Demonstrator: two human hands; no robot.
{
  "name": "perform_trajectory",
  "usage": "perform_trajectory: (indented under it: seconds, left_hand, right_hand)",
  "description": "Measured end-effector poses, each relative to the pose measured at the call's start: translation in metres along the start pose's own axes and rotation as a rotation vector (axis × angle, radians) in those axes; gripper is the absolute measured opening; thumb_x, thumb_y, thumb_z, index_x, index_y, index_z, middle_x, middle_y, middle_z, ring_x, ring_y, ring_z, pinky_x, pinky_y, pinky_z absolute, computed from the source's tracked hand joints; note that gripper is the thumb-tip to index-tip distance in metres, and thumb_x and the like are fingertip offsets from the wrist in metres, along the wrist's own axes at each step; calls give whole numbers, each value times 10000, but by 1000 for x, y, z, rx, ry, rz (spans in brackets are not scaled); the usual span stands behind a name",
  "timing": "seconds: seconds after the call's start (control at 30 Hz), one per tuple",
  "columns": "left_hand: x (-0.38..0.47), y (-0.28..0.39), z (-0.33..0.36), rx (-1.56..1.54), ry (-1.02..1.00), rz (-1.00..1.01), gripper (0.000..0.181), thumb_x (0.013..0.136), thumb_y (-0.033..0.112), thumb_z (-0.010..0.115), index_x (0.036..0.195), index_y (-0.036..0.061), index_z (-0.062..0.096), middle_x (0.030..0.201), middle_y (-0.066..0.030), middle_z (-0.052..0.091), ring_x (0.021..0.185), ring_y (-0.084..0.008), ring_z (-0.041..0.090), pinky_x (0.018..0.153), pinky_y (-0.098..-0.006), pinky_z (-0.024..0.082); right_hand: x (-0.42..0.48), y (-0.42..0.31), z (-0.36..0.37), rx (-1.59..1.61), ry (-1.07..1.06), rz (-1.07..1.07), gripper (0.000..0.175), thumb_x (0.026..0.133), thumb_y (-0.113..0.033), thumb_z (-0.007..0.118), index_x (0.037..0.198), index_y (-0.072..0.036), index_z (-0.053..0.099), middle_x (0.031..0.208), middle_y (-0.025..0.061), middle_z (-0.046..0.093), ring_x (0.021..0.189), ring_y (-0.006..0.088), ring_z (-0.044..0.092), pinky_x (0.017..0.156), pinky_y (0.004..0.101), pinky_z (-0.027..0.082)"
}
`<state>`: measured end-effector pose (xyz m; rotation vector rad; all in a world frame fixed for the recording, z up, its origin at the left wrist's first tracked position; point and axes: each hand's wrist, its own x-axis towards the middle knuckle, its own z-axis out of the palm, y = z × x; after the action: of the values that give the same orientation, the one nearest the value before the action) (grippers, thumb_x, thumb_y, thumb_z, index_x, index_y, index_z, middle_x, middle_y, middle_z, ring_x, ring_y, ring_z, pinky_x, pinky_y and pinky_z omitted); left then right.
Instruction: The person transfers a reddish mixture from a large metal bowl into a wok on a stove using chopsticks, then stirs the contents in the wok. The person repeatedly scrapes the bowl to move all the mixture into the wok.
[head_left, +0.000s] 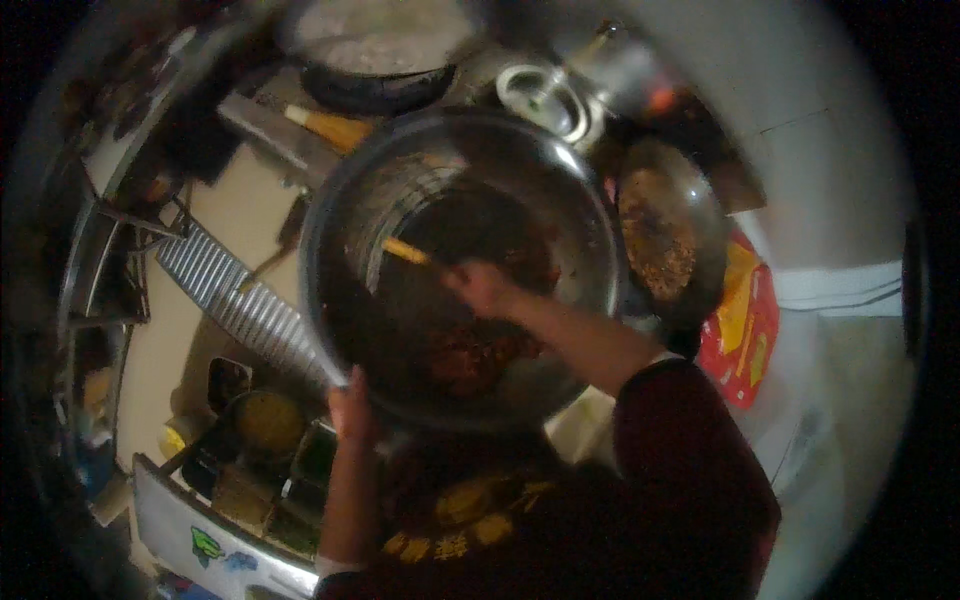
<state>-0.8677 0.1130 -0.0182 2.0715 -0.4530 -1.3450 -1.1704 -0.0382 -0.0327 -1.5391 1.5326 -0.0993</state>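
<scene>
A big round metal basin (566, 157) with dark red contents (472, 360) spread over its lower part stands in front of me. My right hand (484, 289) is over the basin's middle, closed around a tool whose yellow handle end (405, 250) sticks out to the left. The tool's working end cannot be made out. At the basin's lower left rim, my left hand (351, 401) grips the edge.
On the right lies a wok (660, 232) of brown food, with a red and yellow bag (742, 322) beside it. Metal rings (544, 101) and a large pale-filled vessel (382, 34) are beyond the basin. Left are a ribbed metal rack (240, 300) and several seasoning containers (270, 424).
</scene>
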Motion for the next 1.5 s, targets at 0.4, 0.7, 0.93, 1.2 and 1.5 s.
perform_trajectory:
  seconds: [0.4, 0.7, 0.93, 1.2, 1.5]
  left_hand:
    - [-4, 0, 9, -284, -72, 4, 464, 944, 397, 656, 1179, 8, 558, 996, -75, 605, 846, -202, 541, 754, -383, 457]
    - [7, -33, -5, -284, -99, 61, 531, 953, 401, 637, 1305, 16, 539, 1092, -92, 622, 893, -211, 556, 771, -375, 455]
    - [12, -43, 1, -60, -131, 288, 546, 946, 394, 655, 1330, 28, 523, 1102, -65, 630, 875, -198, 553, 759, -383, 462]
    - [5, -16, 8, -197, -108, 16, 466, 947, 348, 654, 1260, 19, 554, 1101, -91, 629, 920, -208, 584, 796, -371, 482]
    - [9, -8, 0, -93, -126, 41, 474, 932, 384, 677, 1134, -37, 594, 997, -102, 647, 865, -202, 578, 768, -375, 480]
  right_hand:
    - [-67, 113, 77, -298, 47, 544, 282, 955, -265, 561, 1075, -56, 707, 1161, 204, 655, 1012, 390, 646, 889, 548, 489]
    - [18, 88, -58, -581, 355, 10, 270, 969, -216, 514, 1073, -25, 674, 1110, 196, 659, 1015, 377, 632, 861, 486, 527]
    - [-49, 72, 93, -292, 218, 74, 322, 927, -181, 541, 1176, -12, 656, 1191, 226, 631, 1088, 413, 607, 938, 496, 506]
    - [-10, 99, -61, -239, 289, 318, 257, 920, -174, 529, 1021, -33, 719, 1159, 232, 636, 982, 395, 652, 851, 473, 552]
    - [-67, 68, 68, -243, 34, 154, 300, 957, -285, 552, 1062, -22, 649, 1098, 229, 663, 1009, 439, 627, 883, 505, 506]
